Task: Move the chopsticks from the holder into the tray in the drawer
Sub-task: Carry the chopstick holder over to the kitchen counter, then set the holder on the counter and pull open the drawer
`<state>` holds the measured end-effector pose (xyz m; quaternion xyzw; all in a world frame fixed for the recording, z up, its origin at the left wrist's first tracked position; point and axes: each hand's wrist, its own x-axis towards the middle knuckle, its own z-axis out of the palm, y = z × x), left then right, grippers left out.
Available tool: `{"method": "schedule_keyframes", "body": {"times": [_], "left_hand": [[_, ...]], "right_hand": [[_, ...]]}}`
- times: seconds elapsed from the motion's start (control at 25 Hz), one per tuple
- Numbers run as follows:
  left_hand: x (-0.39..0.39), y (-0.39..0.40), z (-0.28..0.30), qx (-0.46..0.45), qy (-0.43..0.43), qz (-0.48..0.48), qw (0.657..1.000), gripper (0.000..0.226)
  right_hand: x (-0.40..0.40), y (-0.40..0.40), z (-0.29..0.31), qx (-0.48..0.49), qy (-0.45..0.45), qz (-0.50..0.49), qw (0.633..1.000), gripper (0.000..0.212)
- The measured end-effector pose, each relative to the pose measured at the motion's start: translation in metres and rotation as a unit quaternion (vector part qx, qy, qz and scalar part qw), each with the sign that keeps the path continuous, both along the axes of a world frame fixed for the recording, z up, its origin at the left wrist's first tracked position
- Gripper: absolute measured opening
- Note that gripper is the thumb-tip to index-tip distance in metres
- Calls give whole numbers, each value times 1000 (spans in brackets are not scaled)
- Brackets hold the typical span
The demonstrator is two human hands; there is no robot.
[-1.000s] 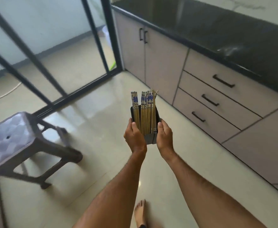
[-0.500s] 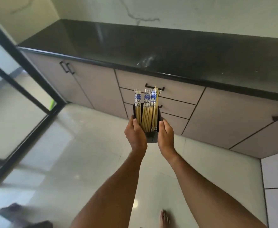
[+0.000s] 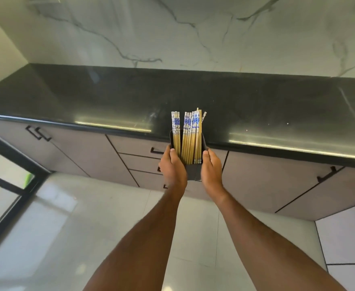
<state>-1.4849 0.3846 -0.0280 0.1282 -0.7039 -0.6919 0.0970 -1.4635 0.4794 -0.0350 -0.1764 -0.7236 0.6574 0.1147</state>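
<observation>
No brand or readable writing shows on anything here; the only marking is the blue-and-white floral pattern printed on the top ends of the chopsticks (image 3: 188,136). They are slim bamboo-yellow sticks, square-ended, standing upright in two bunches: a small group on the left and a larger packed group on the right, with one or two tips poking a little higher at the far right. They sit in a dark, matte holder (image 3: 193,172), a boxy container with rounded upper corners, and rise well above its rim.

The person carries the holder out in front of them with both bare arms stretched forward. The left hand (image 3: 172,168) is wrapped around the holder's left side, thumb up along the edge; the right hand (image 3: 211,168) grasps the right side the same way. The holder is in the air, in front of the edge of a glossy black countertop (image 3: 109,95).

Behind it, a stack of closed drawers (image 3: 138,156) with flat beige fronts and thin black bar handles sits under the counter, flanked by matching cabinet doors. The wall (image 3: 172,32) above is pale marble with grey veins, and the floor (image 3: 57,238) is shiny light tile.
</observation>
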Motion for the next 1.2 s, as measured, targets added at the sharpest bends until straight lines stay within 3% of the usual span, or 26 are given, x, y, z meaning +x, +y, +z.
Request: {"method": "schedule_keyframes", "body": {"times": [0.12, 0.44, 0.72, 0.92, 1.2], "left_hand": [[-36, 8, 9, -7, -6, 3, 1000, 36], [-151, 2, 9, -55, -10, -26, 998, 38], [-267, -4, 2, -27, -60, -83, 994, 37], [-325, -3, -8, -19, -60, -153, 986, 45], [-354, 3, -13, -3, -62, -151, 987, 53]], "right_hand": [[-36, 6, 7, 0, -9, -10, 1000, 41], [-142, 0, 6, 27, 15, -35, 999, 28], [-246, -10, 1, 39, -13, -96, 995, 33], [-301, -10, -2, 47, -18, -129, 990, 39], [-330, -12, -9, 24, -13, -162, 986, 40]]}}
